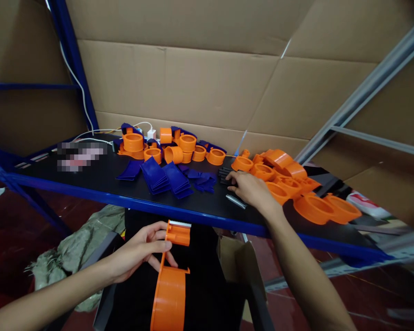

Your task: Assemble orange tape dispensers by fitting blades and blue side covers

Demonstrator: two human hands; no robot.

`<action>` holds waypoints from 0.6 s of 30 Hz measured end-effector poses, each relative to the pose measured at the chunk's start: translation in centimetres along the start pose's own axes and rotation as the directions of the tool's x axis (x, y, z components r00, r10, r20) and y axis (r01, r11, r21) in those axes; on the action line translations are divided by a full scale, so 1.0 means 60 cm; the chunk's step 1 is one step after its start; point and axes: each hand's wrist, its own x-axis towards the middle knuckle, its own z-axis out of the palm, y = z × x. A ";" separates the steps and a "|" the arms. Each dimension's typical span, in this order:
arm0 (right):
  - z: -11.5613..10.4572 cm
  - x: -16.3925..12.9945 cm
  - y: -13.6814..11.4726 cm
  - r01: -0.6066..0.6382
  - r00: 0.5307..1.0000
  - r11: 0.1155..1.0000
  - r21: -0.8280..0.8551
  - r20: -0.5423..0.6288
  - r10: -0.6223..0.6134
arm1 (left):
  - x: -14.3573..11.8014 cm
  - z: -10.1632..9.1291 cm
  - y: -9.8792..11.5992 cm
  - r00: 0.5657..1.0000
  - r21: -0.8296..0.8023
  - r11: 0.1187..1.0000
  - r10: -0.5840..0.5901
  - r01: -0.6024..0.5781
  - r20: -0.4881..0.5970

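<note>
My left hand (141, 250) grips an orange tape dispenser body (170, 280) below the table edge, over my lap; its toothed cutter end (179, 224) points up. My right hand (250, 188) reaches onto the black table top (100, 177) and rests, fingers spread, on a cluster of small dark parts (225, 175). A short grey metal roller (236, 201) lies just beside that hand. Stacks of blue plastic pieces (165, 178) sit left of the right hand.
Several orange dispenser parts are piled at the back (174, 149) and on the right (296, 184) of the table. A white charger and cable (151, 134) lie at the rear. Cardboard walls (210, 82) stand behind; a sack (79, 248) lies on the floor at left.
</note>
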 end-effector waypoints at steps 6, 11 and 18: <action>0.008 0.014 0.010 0.030 1.000 0.999 0.013 -0.008 -0.030 | 0.002 -0.002 -0.002 1.000 -0.010 1.000 0.016 -0.016 0.001; -0.009 0.002 -0.005 0.092 0.996 0.993 0.080 -0.027 -0.090 | 0.003 -0.002 -0.002 0.999 -0.030 0.999 0.030 -0.031 -0.033; -0.057 -0.105 -0.131 0.492 0.867 0.734 0.468 -0.182 -0.464 | -0.002 0.005 0.000 0.994 -0.023 0.996 0.089 -0.090 -0.062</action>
